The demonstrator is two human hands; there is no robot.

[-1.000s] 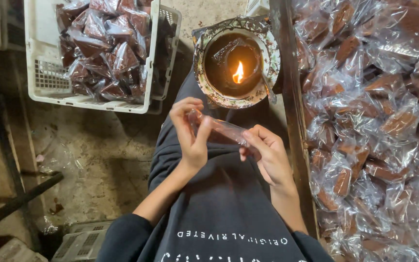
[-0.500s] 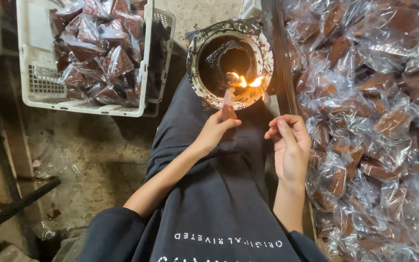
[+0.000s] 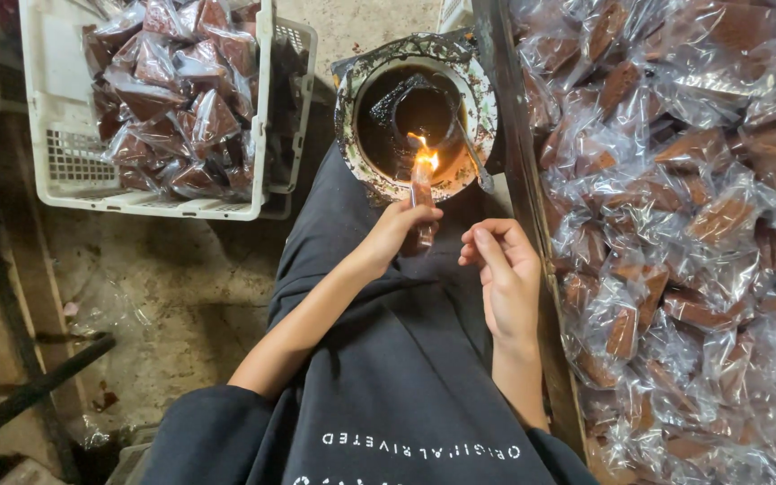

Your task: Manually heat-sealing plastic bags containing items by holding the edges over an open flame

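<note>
Pinching a packet (image 3: 422, 199) at the flame (image 3: 426, 159), the left hand (image 3: 397, 229) grips; the right hand (image 3: 505, 269) hangs loosely curled, empty.

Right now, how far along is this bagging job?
Done: a white crate on the floor holds a heap of sealed brown packets. In hand: the left hand holds one packet with its end at the flame in the round tin; the right hand is empty, with curled fingers. Left: a big pile of bagged pieces on the right; whether they are sealed can't be told.

Open lap between flame pot (image 3: 379, 67) ahead and packet heap (image 3: 693, 224) rightward.
</note>
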